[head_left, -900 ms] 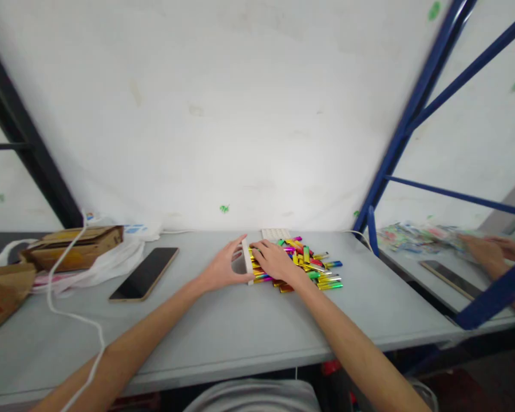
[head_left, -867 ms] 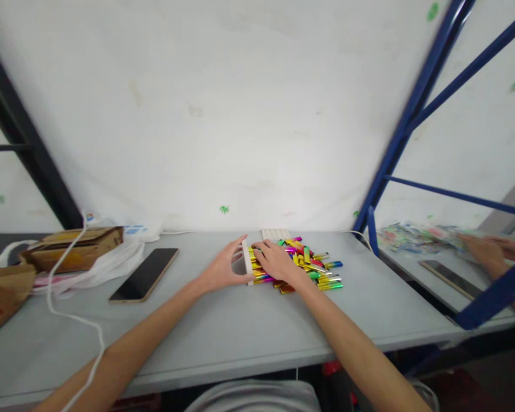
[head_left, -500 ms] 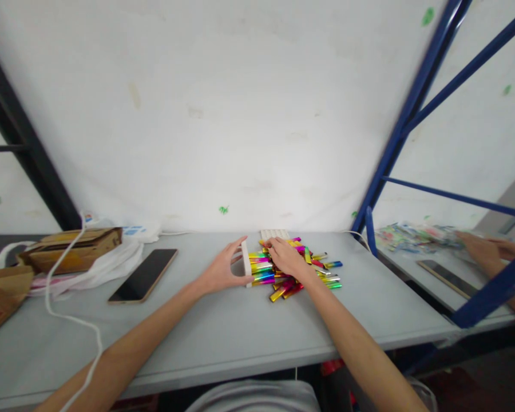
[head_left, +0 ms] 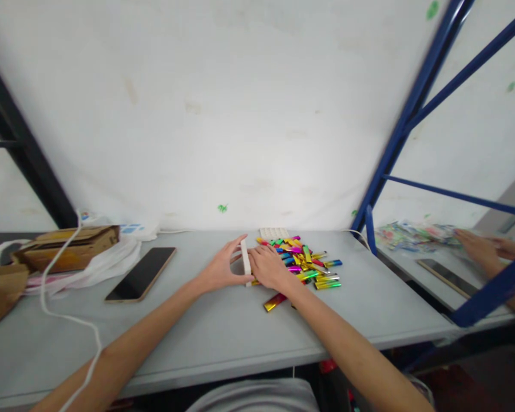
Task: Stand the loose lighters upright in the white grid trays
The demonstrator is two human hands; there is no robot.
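Fingers and thumb of the left hand grip a white tray by its far and near ends, so it stands on edge on the grey tabletop. Those of the right hand lie close together at the tray's right side; the back of the hand blocks the view, so I cannot tell whether they pinch anything. Shiny coloured pieces spread right of the tray, partly covered by this hand, and 1 red-and-gold piece lies nearer the front edge, by the wrist. Behind the pile, a white gridded slab sits near the wall. Well to the left are a dark phone, a white plastic bag and an open cardboard box; a white cord hangs before them and crosses the left forearm. On the right, a blue metal frame separates 2 work areas, its lower bar partly hiding a co-worker's arm near clear packets.
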